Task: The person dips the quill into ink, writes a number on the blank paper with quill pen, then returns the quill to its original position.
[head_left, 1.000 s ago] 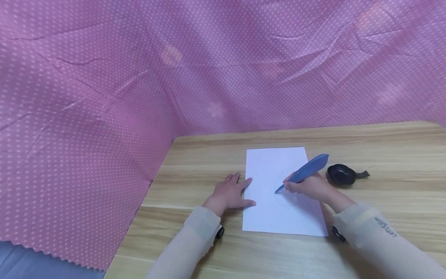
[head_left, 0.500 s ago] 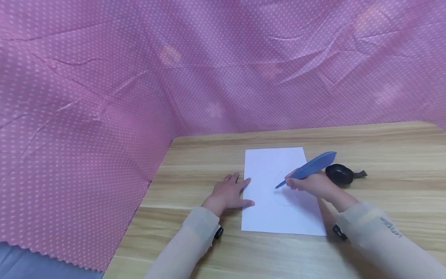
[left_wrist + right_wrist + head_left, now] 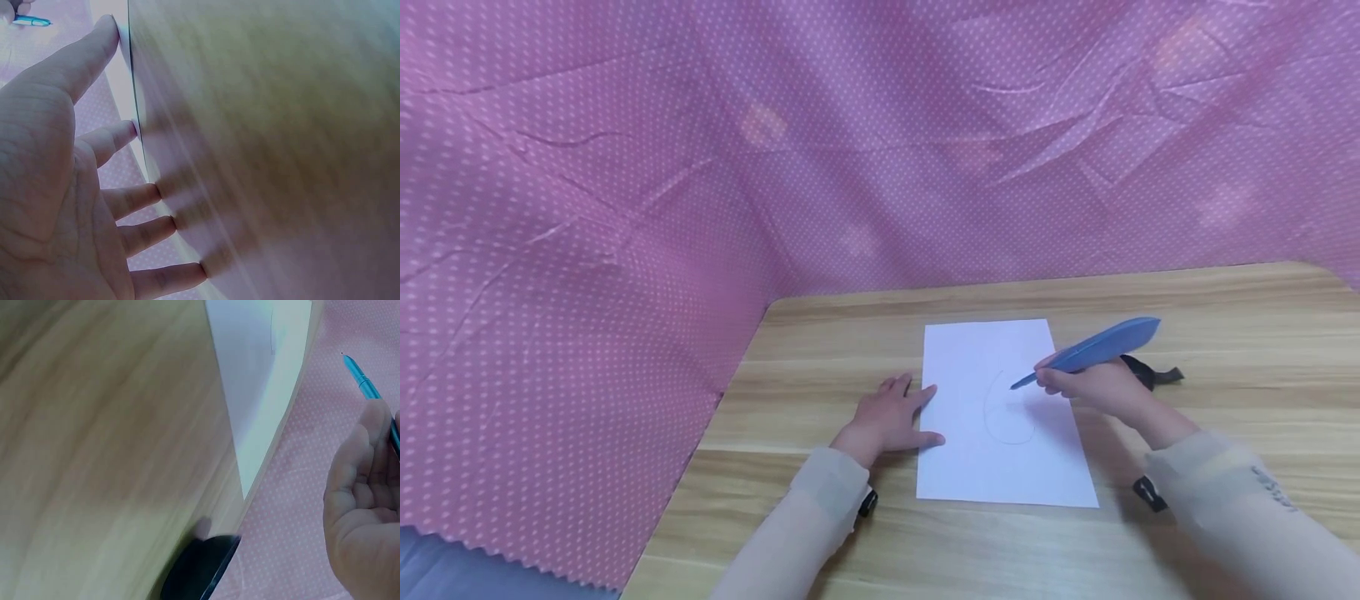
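A white sheet of paper [image 3: 970, 467] lies on the wooden table, with a thin curved line drawn near its middle. My left hand [image 3: 887, 417] rests at the sheet's left edge, fingers spread, thumb and index fingertip on the paper. In the left wrist view the palm and straight fingers of the left hand [image 3: 44, 181] show along that edge. My right hand [image 3: 1097, 387] pinches a blue feather-shaped pen [image 3: 1112, 343], its tip over the sheet right of the curve. The right wrist view shows the pen [image 3: 361, 376] raised above the table, tip clear of the paper.
A black rounded object [image 3: 1142, 372] with a short stem or handle stands to the right of the sheet, partly hidden behind my right hand. Its dark side [image 3: 200, 569] shows in the right wrist view. A pink dotted cloth [image 3: 880, 167] hangs behind the wooden table [image 3: 820, 333].
My right hand has lifted the pen from the curve and moved it right and away from me. It now covers part of the black object. My left hand has stayed in place.
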Tool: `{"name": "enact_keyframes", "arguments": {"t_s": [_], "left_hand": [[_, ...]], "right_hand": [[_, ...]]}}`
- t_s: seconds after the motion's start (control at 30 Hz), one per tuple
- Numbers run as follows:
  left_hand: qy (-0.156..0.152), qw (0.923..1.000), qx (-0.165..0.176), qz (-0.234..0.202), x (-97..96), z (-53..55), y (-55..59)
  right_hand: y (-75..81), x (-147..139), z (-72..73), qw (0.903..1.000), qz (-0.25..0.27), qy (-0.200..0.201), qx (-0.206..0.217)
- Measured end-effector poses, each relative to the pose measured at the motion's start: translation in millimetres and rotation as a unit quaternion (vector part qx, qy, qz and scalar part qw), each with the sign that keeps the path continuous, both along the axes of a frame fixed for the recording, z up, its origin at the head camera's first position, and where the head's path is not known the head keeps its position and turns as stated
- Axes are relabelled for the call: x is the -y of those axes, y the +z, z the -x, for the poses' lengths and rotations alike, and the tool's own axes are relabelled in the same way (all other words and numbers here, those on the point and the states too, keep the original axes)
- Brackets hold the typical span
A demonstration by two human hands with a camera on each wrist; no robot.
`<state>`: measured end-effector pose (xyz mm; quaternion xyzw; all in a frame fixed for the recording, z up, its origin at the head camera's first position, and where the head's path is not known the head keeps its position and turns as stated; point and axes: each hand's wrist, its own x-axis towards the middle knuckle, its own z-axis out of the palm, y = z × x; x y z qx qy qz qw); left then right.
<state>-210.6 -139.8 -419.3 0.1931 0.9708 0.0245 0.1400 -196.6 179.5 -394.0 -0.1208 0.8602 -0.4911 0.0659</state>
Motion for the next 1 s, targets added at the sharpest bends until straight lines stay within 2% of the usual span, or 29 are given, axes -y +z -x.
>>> {"name": "enact_keyframes", "arguments": {"t_s": [0.23, 0.57, 0.87, 1.0], "left_hand": [[-0.001, 1.0, -0.002, 0.009, 0.4, 0.8, -1.1], [-0.003, 1.0, -0.003, 0.006, 0.1, 1.2, -1.0], [-0.003, 1.0, -0.004, 0.003, 0.7, 0.9, -1.1], [-0.004, 1.0, -0.006, 0.004, 0.7, 1.0, -0.9]], "right_hand": [[2.3, -12, -0.7, 0.9997, 0.02, -0.013, -0.004], [3.6, -32, -5.1, 0.9983, -0.024, -0.052, 0.008], [0.3, -52, -4.9, 0.9954, 0.05, -0.079, 0.023], [-0.9, -58, -5.4, 0.9945, 0.034, -0.095, 0.027]]}}
